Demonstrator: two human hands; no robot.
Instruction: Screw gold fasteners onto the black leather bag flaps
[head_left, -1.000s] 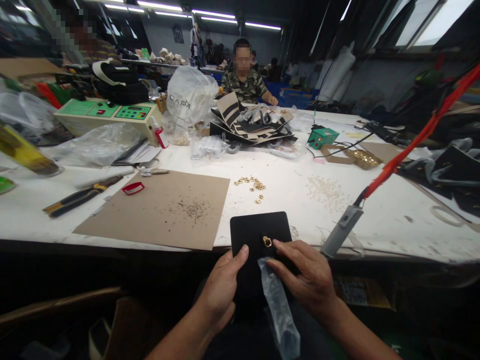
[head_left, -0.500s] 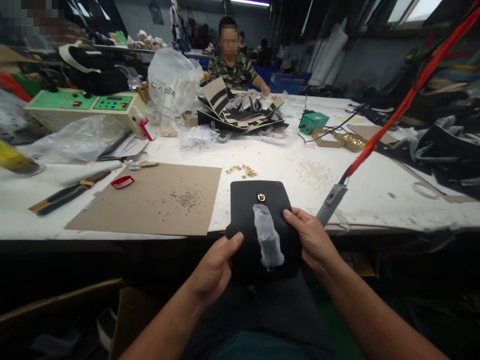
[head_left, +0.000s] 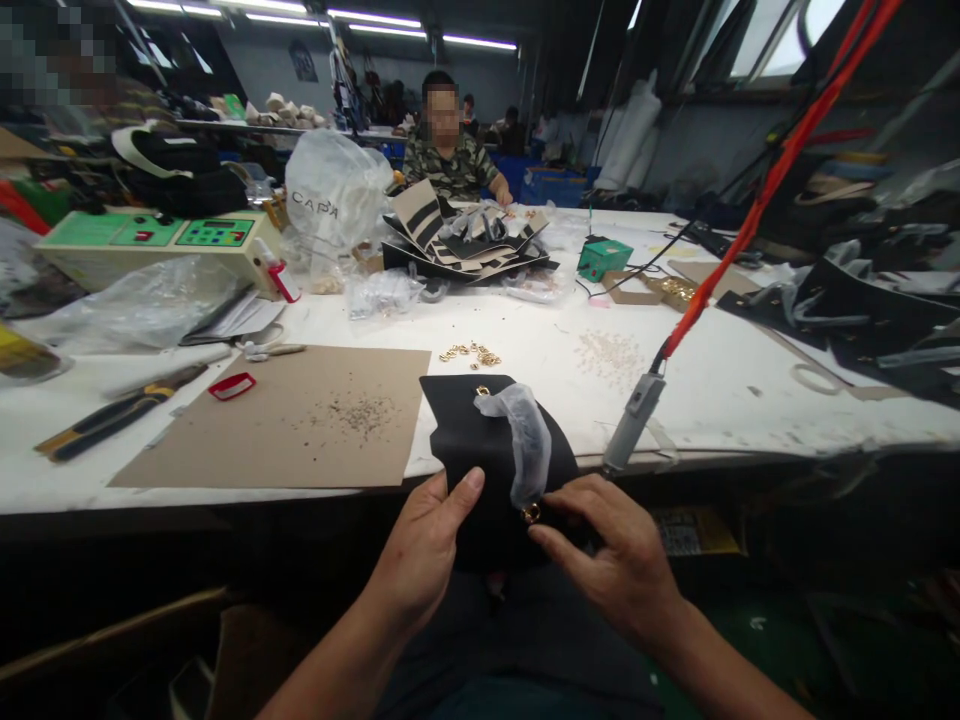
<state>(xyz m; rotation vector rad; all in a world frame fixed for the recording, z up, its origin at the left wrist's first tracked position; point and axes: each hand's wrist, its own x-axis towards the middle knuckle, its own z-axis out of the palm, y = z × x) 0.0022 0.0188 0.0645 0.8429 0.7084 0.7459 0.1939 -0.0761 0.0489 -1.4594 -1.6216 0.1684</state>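
Observation:
A black leather-like panel (head_left: pixel 469 430) is held over the table's near edge, its surface curving. My left hand (head_left: pixel 427 545) grips its left side, thumb on top and fingers underneath. A handle (head_left: pixel 531 445) wrapped in clear plastic arches up from the panel, with a gold fitting (head_left: pixel 482 391) at its far end. At its near end, my right hand (head_left: pixel 619 550) pinches a second gold fitting (head_left: pixel 531 513) between thumb and forefinger. What the other right fingers touch is hidden. Several small gold fittings (head_left: pixel 487 357) lie on the table just beyond the panel.
A grey tool (head_left: pixel 634 420) hangs on an orange cord close to my right hand. Brown cardboard (head_left: pixel 262 440) with dark bits and yellow-black pliers (head_left: pixel 112 415) lie left. Beyond are a green-topped machine (head_left: pixel 157 235), a pile of panels (head_left: pixel 465 245) and a seated person (head_left: pixel 450 165).
My right hand has moved from the panel's right edge to the fitting at the handle's near end. The panel has turned and bent, and the handle now arches up. The camera view has shifted slightly.

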